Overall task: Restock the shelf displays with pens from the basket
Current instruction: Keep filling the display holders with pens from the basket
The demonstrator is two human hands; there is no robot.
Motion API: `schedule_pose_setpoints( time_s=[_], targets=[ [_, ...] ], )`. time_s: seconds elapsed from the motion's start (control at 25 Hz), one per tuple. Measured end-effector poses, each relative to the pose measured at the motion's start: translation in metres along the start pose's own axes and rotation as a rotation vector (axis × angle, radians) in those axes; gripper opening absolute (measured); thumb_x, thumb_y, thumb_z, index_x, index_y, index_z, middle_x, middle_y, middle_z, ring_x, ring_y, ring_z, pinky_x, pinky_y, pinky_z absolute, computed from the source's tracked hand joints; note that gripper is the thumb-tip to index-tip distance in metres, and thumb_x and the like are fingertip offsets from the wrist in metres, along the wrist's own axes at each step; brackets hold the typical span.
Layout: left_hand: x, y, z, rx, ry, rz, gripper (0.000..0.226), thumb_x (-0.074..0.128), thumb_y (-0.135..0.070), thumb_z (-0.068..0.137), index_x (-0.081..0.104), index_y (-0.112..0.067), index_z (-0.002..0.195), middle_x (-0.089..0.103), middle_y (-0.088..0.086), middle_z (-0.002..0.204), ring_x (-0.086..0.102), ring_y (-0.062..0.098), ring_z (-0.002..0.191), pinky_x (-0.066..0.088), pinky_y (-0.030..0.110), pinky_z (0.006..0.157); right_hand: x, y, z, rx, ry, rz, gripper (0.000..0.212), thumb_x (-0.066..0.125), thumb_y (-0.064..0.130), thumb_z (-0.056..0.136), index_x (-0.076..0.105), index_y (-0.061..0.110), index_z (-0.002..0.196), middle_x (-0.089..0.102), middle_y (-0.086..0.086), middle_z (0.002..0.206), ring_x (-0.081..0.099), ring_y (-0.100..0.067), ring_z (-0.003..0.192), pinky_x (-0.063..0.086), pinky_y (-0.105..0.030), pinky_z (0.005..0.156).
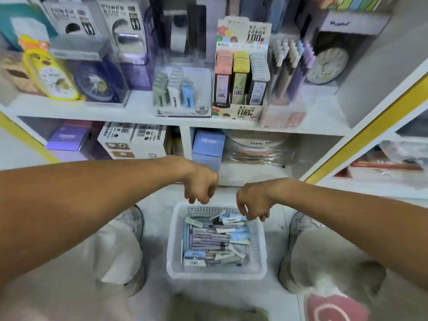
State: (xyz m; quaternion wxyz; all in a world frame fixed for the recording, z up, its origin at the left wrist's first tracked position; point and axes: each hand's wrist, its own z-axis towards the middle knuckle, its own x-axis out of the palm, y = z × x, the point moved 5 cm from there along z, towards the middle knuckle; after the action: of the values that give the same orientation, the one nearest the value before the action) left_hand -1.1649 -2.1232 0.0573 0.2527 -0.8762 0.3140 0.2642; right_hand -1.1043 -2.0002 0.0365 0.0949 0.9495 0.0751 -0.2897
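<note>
Evidently the pick-up step was in hand: the white shelf unit (143, 114) filled the upper view, its top level crowded with boxed goods, a small clear pen display (183, 93) with green, white and blue rows near the middle, a taller card display (240, 72) to its right, and a rack of upright pastel pens (289, 63) beyond that. Below, on the pale floor between the person's shoes, sat the white slotted basket (216, 272), holding a loose heap of packaged pens (215, 242) lying flat. Both arms reached out over its far rim. The left hand (201, 186) hung above that rim, fingers loosely curled and holding nothing; the right hand (253, 202) hovered just over the far pens, fingers drooping, also seemingly empty, though blur hid the tips. I judged the next move called for a pinch on a few pens, then a lift clear of the basket wall and under no overhang, since the shelf edge stood close ahead.
</note>
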Motion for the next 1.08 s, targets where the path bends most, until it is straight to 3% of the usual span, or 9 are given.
schedule_pose_setpoints(
  time_s=[0.08, 0.16, 0.28, 0.36, 0.52, 0.64, 0.88, 1.08],
  targets=[
    [0.043, 0.016, 0.028, -0.047, 0.058, 0.017, 0.027, 0.065, -0.019, 0.088, 0.066, 0.001, 0.107, 0.066, 0.005, 0.072, 0.064, 0.018, 0.061, 0.06, 0.041, 0.073, 0.045, 0.008, 0.046, 0.035, 0.056, -0.044, 0.035, 0.061, 0.014, 0.092, 0.063, -0.004, 0.122, 0.074, -0.017, 0.098, 0.064, -0.018, 0.059, 0.054, -0.026, 0.059],
    [0.083, 0.029, 0.056, -0.082, 0.025, 0.085, 0.034, 0.07, -0.028, 0.086, 0.064, 0.0, 0.105, 0.067, 0.012, 0.09, 0.064, 0.026, 0.076, 0.057, 0.041, 0.08, 0.077, 0.009, 0.081, 0.038, -0.015, -0.055, 0.035, 0.059, 0.014, 0.094, 0.057, -0.002, 0.126, 0.064, -0.02, 0.121, 0.064, -0.028, 0.091, 0.052, -0.031, 0.072],
    [0.143, 0.04, 0.091, -0.099, -0.026, 0.045, 0.036, 0.072, -0.022, 0.084, 0.061, -0.002, 0.112, 0.064, 0.015, 0.109, 0.062, 0.03, 0.093, 0.054, 0.038, 0.079, 0.12, 0.001, 0.109, 0.094, -0.147, 0.006, 0.025, 0.055, 0.011, 0.095, 0.052, 0.005, 0.119, 0.055, -0.02, 0.128, 0.057, -0.033, 0.113, 0.052, -0.037, 0.091],
    [0.182, 0.044, 0.107, -0.124, -0.05, 0.017, 0.044, 0.07, -0.013, 0.082, 0.057, 0.001, 0.121, 0.058, 0.02, 0.121, 0.06, 0.033, 0.105, 0.052, 0.039, 0.08, 0.147, -0.004, 0.119, 0.205, -0.229, 0.086, 0.04, 0.06, 0.01, 0.091, 0.045, 0.004, 0.128, 0.047, -0.017, 0.132, 0.053, -0.032, 0.119, 0.05, -0.04, 0.095],
    [0.226, 0.046, 0.13, -0.189, -0.201, 0.01, 0.075, 0.07, -0.007, 0.079, 0.032, 0.005, 0.142, 0.04, 0.022, 0.139, 0.042, 0.037, 0.128, 0.045, 0.044, 0.101, 0.178, -0.009, 0.137, 0.303, -0.381, 0.125, 0.07, 0.068, 0.001, 0.08, 0.032, 0.001, 0.139, 0.039, -0.013, 0.136, 0.044, -0.029, 0.124, 0.05, -0.036, 0.091],
    [0.235, 0.046, 0.143, -0.203, -0.251, 0.05, 0.085, 0.074, -0.007, 0.078, 0.025, 0.004, 0.146, 0.034, 0.022, 0.142, 0.039, 0.037, 0.131, 0.039, 0.043, 0.109, 0.186, -0.011, 0.153, 0.308, -0.423, 0.073, 0.079, 0.063, 0.01, 0.085, 0.019, 0.0, 0.15, 0.032, -0.014, 0.147, 0.035, -0.03, 0.135, 0.042, -0.037, 0.106],
    [0.252, 0.044, 0.158, -0.272, -0.285, 0.101, 0.078, 0.07, -0.009, 0.078, 0.028, 0.0, 0.143, 0.034, 0.019, 0.14, 0.036, 0.035, 0.129, 0.038, 0.046, 0.107, 0.197, 0.004, 0.179, 0.286, -0.441, -0.062, 0.089, 0.063, 0.02, 0.085, 0.008, 0.001, 0.154, 0.022, -0.02, 0.152, 0.024, -0.036, 0.142, 0.033, -0.041, 0.114],
    [0.266, 0.042, 0.158, -0.256, -0.37, 0.125, 0.071, 0.072, -0.026, 0.079, 0.037, -0.004, 0.137, 0.038, 0.016, 0.138, 0.036, 0.034, 0.127, 0.035, 0.049, 0.106, 0.205, -0.001, 0.19, 0.28, -0.391, 0.018, 0.074, 0.071, 0.032, 0.08, 0.034, 0.01, 0.14, 0.046, -0.009, 0.133, 0.044, -0.028, 0.122, 0.04, -0.038, 0.1]
  ],
)
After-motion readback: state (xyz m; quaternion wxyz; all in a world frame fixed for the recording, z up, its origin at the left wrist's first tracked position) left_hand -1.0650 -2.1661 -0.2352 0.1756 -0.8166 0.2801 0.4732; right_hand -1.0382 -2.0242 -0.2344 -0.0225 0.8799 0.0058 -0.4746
